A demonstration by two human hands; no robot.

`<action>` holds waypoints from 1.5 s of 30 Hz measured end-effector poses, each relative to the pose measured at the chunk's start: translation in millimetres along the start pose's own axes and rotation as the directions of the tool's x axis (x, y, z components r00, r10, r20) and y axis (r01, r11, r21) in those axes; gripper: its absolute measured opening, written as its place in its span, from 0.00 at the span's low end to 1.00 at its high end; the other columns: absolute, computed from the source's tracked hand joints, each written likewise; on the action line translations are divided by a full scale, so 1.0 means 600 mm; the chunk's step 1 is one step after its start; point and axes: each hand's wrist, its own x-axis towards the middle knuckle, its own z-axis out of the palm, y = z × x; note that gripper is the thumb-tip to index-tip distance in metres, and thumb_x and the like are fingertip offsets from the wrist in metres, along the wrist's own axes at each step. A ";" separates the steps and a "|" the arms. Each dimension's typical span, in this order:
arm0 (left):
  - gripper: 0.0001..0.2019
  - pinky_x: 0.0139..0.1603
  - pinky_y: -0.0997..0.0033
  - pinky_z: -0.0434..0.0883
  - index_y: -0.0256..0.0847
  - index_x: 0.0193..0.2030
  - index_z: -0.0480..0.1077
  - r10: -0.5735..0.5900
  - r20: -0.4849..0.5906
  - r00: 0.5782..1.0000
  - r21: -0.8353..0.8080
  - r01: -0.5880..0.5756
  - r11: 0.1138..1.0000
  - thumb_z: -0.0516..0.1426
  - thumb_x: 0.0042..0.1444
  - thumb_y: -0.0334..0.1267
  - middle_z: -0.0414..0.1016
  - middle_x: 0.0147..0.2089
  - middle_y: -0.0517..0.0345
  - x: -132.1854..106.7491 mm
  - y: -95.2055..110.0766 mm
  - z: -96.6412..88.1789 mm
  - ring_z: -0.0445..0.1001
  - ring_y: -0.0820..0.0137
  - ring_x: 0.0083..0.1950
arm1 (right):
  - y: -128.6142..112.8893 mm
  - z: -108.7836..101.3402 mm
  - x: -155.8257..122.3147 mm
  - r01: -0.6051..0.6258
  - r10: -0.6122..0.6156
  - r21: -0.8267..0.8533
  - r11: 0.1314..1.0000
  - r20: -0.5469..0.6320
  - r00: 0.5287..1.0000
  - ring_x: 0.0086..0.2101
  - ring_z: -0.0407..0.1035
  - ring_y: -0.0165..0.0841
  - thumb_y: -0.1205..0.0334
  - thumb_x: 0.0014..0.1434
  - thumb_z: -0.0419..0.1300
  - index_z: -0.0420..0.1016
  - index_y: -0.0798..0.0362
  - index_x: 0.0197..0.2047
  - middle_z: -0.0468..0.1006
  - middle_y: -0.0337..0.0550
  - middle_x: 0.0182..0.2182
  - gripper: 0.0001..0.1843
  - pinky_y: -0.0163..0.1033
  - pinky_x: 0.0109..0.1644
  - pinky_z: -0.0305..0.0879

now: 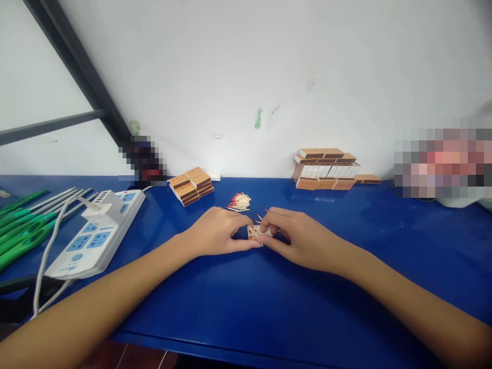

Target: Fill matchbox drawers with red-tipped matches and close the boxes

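Note:
A small white matchbox tray (254, 231) with several red-tipped matches lying in it rests low over the blue table. My left hand (220, 231) is closed around its left end, thumb on the near side and fingers on the far side. At its right end, my right hand (298, 234) has thumb and forefinger pinched over the matches in the tray; the fingers partly hide what they grip. A couple of loose matches (259, 217) stick out just beyond the right fingertips. Behind the tray lies a loose pile of matches (240, 201), red heads mostly to the left.
Stacked matchboxes (191, 185) stand back left, and a bigger stack (326, 170) leans near the white wall (246, 66). A power strip (98, 230) with a white cable and green-handled tools (33, 225) occupy the left side. Blurred items sit at the far right.

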 end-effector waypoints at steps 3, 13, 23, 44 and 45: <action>0.19 0.27 0.73 0.58 0.39 0.41 0.78 -0.007 0.001 1.000 -0.010 0.007 1.000 0.59 0.65 0.55 0.74 0.26 0.63 0.000 -0.002 0.000 0.70 0.75 0.25 | -0.009 -0.003 -0.002 0.011 -0.011 0.010 1.000 0.023 1.000 0.32 0.67 0.29 0.56 0.70 0.59 0.74 0.51 0.41 0.74 0.40 0.35 0.08 0.36 0.36 0.61; 0.23 0.27 0.73 0.58 0.38 0.37 0.76 -0.026 0.037 0.999 -0.002 0.026 1.000 0.58 0.65 0.60 0.71 0.25 0.64 0.003 -0.009 -0.003 0.68 0.76 0.25 | 0.015 0.007 0.000 0.033 -0.035 0.031 0.999 0.050 0.998 0.34 0.69 0.29 0.59 0.73 0.55 0.79 0.51 0.42 0.74 0.42 0.39 0.12 0.37 0.38 0.63; 0.25 0.27 0.73 0.61 0.38 0.42 0.78 0.001 0.017 1.000 -0.010 -0.001 1.000 0.58 0.65 0.61 0.72 0.26 0.63 0.001 -0.012 -0.001 0.70 0.75 0.25 | 0.017 0.006 0.002 0.011 -0.013 -0.080 0.997 -0.024 1.000 0.30 0.65 0.29 0.64 0.70 0.56 0.76 0.52 0.41 0.73 0.41 0.35 0.08 0.36 0.34 0.58; 0.22 0.26 0.74 0.60 0.38 0.38 0.76 0.040 -0.025 0.999 -0.015 -0.041 0.999 0.59 0.65 0.58 0.70 0.24 0.65 0.001 0.001 0.001 0.69 0.76 0.24 | 0.011 0.014 0.003 0.036 -0.036 0.045 0.998 0.000 0.999 0.32 0.67 0.29 0.60 0.72 0.57 0.77 0.52 0.41 0.74 0.40 0.35 0.10 0.36 0.36 0.59; 0.22 0.26 0.74 0.60 0.38 0.37 0.76 0.043 -0.024 0.999 -0.014 -0.044 0.999 0.58 0.66 0.58 0.70 0.24 0.65 0.001 0.001 0.001 0.69 0.76 0.25 | 0.011 0.015 0.003 0.032 -0.032 0.038 0.999 0.000 0.999 0.31 0.66 0.29 0.60 0.72 0.57 0.77 0.51 0.41 0.74 0.40 0.35 0.09 0.36 0.35 0.59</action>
